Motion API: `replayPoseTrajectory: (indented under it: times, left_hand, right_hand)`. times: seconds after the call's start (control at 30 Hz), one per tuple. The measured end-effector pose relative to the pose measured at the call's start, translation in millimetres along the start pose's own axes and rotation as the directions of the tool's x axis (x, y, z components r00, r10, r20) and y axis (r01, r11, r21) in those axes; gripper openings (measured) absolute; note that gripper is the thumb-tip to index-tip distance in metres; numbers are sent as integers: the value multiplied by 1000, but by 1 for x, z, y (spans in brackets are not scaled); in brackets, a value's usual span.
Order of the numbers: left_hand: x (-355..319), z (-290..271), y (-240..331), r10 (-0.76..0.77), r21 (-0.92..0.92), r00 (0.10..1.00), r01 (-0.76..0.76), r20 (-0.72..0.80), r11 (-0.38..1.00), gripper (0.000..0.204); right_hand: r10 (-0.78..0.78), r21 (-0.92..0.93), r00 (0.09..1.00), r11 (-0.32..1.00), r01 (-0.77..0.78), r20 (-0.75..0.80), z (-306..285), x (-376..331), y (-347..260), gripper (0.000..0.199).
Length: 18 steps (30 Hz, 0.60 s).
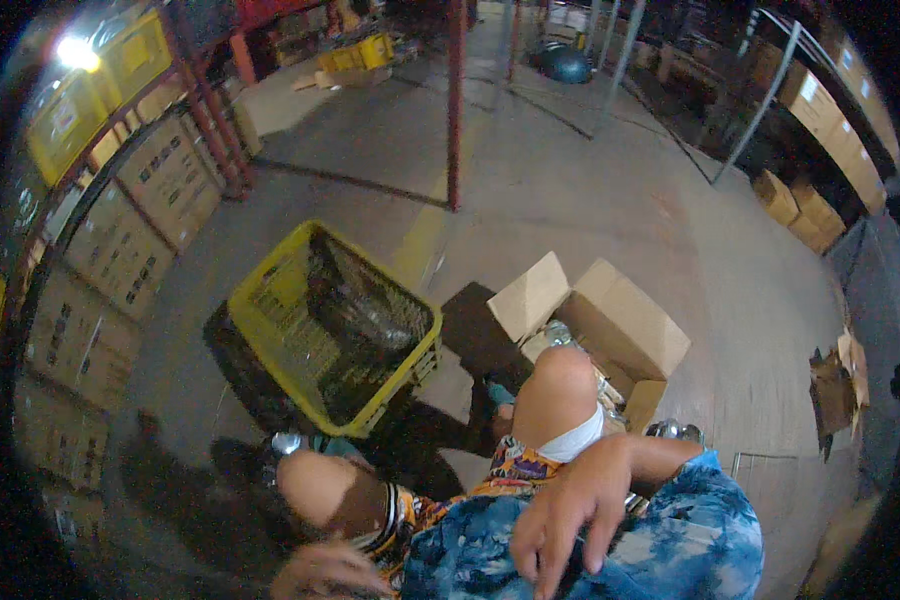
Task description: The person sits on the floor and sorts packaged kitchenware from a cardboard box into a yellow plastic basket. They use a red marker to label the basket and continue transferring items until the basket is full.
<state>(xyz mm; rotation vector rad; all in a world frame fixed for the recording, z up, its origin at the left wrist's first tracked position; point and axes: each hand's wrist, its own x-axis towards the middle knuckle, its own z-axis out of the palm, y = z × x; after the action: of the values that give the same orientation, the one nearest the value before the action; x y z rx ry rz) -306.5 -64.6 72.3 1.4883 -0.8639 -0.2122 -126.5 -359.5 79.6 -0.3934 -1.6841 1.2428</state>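
Observation:
My right hand (pixel 573 515) hangs in front of my blue patterned shirt (pixel 675 540), fingers pointing down and apart, with no held thing visible. A small dark patch shows between its fingers; I cannot make out what it is. Low at the bottom edge, my left hand (pixel 330 570) is smeared by motion below my left knee, so its fingers are unclear. Ahead of my knees stands a yellow plastic crate (pixel 270 335) with a dark, shiny, plastic-like bundle (pixel 370 315) inside. Right of it, an open cardboard box (pixel 635 315) holds clear-wrapped items (pixel 560 335), partly hidden by my right knee.
Stacked cartons (pixel 135 245) line the left, with yellow crates (pixel 95 95) above. A red post (pixel 455 105) rises ahead. Shelved cartons (pixel 830 120) stand on the right, near a torn cardboard piece (pixel 835 395). Shiny round objects (pixel 675 430) lie beside my right knee.

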Motion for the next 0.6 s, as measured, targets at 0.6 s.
replayPoseTrajectory:
  times: [0.6]
  left_hand:
    - [54,70,5,273,-111,804,-384,-528,917,23]
  right_hand:
    - [-178,-239,980,959,151,-95,25,72,-3,28]
